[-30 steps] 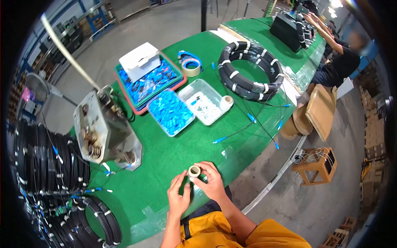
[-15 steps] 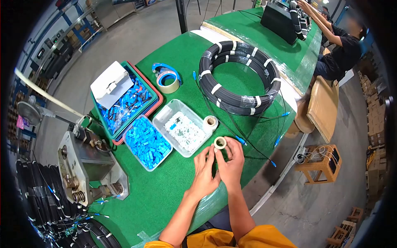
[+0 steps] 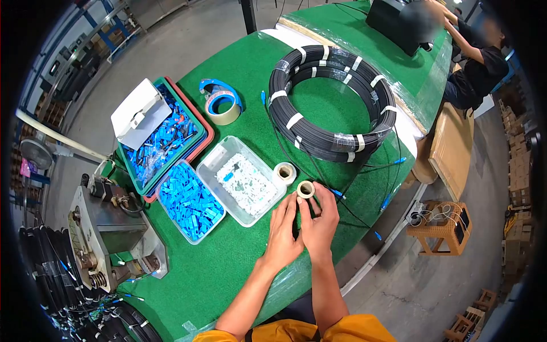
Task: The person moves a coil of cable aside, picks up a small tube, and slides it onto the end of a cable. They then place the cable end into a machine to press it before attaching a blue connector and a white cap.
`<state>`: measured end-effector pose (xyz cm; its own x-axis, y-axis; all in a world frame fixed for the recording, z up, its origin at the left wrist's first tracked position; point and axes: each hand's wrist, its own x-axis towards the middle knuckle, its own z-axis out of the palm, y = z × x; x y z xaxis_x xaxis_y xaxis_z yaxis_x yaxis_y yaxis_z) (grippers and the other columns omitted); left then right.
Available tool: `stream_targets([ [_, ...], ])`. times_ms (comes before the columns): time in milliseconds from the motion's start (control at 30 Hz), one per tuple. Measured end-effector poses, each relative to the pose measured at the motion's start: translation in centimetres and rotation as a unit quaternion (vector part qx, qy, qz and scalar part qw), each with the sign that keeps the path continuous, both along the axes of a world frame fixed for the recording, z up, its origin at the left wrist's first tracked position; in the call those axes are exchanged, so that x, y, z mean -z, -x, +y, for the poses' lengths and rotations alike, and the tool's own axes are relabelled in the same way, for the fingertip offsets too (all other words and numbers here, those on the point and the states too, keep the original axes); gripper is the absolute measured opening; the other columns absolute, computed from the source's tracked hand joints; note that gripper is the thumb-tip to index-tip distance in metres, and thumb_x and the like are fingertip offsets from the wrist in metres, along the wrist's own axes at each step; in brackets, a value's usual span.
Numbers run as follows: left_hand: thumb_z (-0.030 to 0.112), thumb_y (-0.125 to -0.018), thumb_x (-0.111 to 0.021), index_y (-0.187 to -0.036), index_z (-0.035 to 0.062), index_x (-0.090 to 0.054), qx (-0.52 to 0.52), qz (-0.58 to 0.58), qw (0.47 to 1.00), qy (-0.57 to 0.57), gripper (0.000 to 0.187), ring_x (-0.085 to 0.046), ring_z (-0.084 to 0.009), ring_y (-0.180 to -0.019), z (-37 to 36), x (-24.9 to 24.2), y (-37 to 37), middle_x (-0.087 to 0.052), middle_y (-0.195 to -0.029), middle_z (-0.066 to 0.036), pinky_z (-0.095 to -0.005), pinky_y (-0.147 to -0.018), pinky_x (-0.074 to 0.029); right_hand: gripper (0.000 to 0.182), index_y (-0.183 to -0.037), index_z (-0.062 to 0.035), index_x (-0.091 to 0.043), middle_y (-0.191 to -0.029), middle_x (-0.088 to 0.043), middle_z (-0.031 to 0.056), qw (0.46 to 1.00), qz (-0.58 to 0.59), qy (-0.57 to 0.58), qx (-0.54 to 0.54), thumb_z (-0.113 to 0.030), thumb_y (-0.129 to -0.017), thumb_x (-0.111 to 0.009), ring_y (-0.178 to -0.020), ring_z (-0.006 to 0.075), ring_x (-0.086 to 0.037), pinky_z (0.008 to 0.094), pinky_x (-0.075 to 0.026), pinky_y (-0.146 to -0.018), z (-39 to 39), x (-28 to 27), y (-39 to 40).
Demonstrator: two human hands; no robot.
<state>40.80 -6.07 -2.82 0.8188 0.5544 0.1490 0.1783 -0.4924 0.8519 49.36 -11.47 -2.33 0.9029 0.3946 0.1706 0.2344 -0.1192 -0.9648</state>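
Note:
A small pale roll (image 3: 306,190), its open core facing up, is between my two hands over the green table. My right hand (image 3: 319,225) is closed around its right and near side, thumb against the front. My left hand (image 3: 282,235) meets it from the left with the fingertips pressed together at its edge. What kind of roll it is I cannot make out. A second pale roll (image 3: 284,173) stands just beyond, touching or very close to a clear tub (image 3: 203,169) of small white pieces. Past it lies a large coil of black cable (image 3: 293,121) with blue-tipped ends.
On the left are a tub of blue connectors (image 3: 192,203), stacked trays (image 3: 200,134) with a white box (image 3: 138,114) on top, and a metal press (image 3: 122,228). A tape dispenser (image 3: 225,111) lies behind. Another person (image 3: 476,71) sits at the far right bench.
My view has shifted slightly, so the tubs and trays appear farther left and the coil a little larger. Both hands stay at the roll with almost the same grip.

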Motion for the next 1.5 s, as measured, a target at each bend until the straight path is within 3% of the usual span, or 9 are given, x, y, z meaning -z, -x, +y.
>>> stream_targets([
  [367,0.005,-0.082,-0.067,-0.143,-0.0052,-0.038,-0.031,-0.019,0.999,0.036,0.069,-0.045,-0.0421,-0.128,-0.8,-1.4,1.3,-0.044,-0.141,-0.026,-0.0465,-0.108,-0.035,0.042,-0.126,0.0041,-0.056,-0.127,-0.057,0.0148,1.0,-0.014,0.016,0.008,0.002,-0.086,-0.068,-0.116,0.0255,-0.061,0.0341,-0.056,-0.092,-1.3,-1.8,1.1],
  [567,0.008,-0.084,-0.068,-0.134,-0.0005,-0.052,-0.102,-0.038,0.993,0.044,0.053,-0.054,-0.0376,-0.121,-2.0,-2.5,7.4,-0.056,-0.13,-0.022,-0.0423,-0.105,-0.041,0.031,-0.114,0.0051,-0.058,-0.115,-0.057,0.0145,0.994,0.015,-0.102,0.027,0.012,-0.084,-0.062,-0.101,0.0216,-0.064,0.0307,-0.058,-0.081,-3.5,-2.1,5.1],
  [700,0.008,-0.084,-0.069,-0.127,0.0011,-0.058,-0.204,0.009,0.979,0.008,0.045,-0.056,-0.0361,-0.119,-3.6,-1.6,14.5,-0.059,-0.126,-0.02,-0.0423,-0.103,-0.043,0.033,-0.112,0.0036,-0.059,-0.112,-0.058,0.0151,0.994,-0.013,-0.074,-0.085,0.013,-0.081,-0.063,-0.093,0.0213,-0.064,0.0307,-0.057,-0.074,-4.5,-0.7,9.4],
  [800,0.01,-0.081,-0.071,-0.127,0.0044,-0.059,-0.262,0.069,0.959,-0.082,0.048,-0.044,-0.0388,-0.131,-4.8,-0.8,20.0,-0.055,-0.133,-0.017,-0.0478,-0.111,-0.033,0.03,-0.109,-0.0004,-0.062,-0.108,-0.061,0.0166,0.986,-0.056,-0.005,-0.155,0.006,-0.08,-0.066,-0.092,0.0309,-0.063,0.0364,-0.055,-0.077,-4.9,-0.5,13.0],
  [933,0.026,-0.081,-0.073,-0.133,0.0091,-0.057,-0.327,0.201,0.916,-0.119,0.056,-0.031,-0.0415,-0.141,-6.5,-1.6,26.9,-0.043,-0.147,-0.017,-0.058,-0.115,-0.02,0.034,-0.115,-0.004,-0.06,-0.118,-0.058,0.0171,0.94,-0.182,0.068,-0.282,-0.005,-0.082,-0.067,-0.114,0.0356,-0.055,0.0528,-0.039,-0.104,-5.3,0.5,17.4],
  [967,0.04,-0.083,-0.072,-0.137,0.013,-0.055,-0.337,0.227,0.907,-0.115,0.062,-0.025,-0.0432,-0.144,-6.9,-1.0,29.0,-0.035,-0.153,-0.016,-0.0633,-0.114,-0.015,0.044,-0.127,-0.0063,-0.057,-0.132,-0.051,0.0205,0.92,-0.19,0.117,-0.324,-0.022,-0.087,-0.067,-0.132,0.0417,-0.04,0.0612,-0.022,-0.112,-5.5,0.6,18.4],
  [1100,0.05,-0.084,-0.069,-0.14,0.0168,-0.053,-0.404,0.264,0.866,-0.13,0.067,-0.024,-0.0452,-0.143,-8.3,-1.9,34.2,-0.034,-0.155,-0.015,-0.0678,-0.112,-0.013,0.069,-0.145,-0.0108,-0.044,-0.154,-0.027,0.0256,0.832,-0.304,0.292,-0.36,-0.053,-0.092,-0.054,-0.144,0.0496,-0.014,0.0708,-0.007,-0.111,-4.9,0.6,21.9],
  [1267,0.058,-0.086,-0.063,-0.142,0.0206,-0.051,-0.427,0.276,0.847,-0.152,0.068,-0.026,-0.0451,-0.143,-9.7,-1.2,38.5,-0.033,-0.155,-0.015,-0.0726,-0.108,-0.015,0.067,-0.145,-0.0101,-0.045,-0.157,-0.022,0.0253,0.777,-0.379,0.326,-0.383,-0.049,-0.092,-0.056,-0.146,0.0492,-0.009,0.0704,-0.003,-0.112,-4.6,0.8,22.9],
  [1500,0.061,-0.088,-0.057,-0.143,0.0202,-0.049,-0.457,0.264,0.832,-0.17,0.069,-0.027,-0.0426,-0.143,-9.8,-0.4,38.6,-0.03,-0.157,-0.013,-0.0732,-0.109,-0.016,0.068,-0.146,-0.009,-0.041,-0.158,-0.018,0.0248,0.775,-0.358,0.37,-0.367,-0.041,-0.09,-0.059,-0.147,0.0494,-0.006,0.0714,-0.003,-0.111,-4.5,0.8,23.4],
])
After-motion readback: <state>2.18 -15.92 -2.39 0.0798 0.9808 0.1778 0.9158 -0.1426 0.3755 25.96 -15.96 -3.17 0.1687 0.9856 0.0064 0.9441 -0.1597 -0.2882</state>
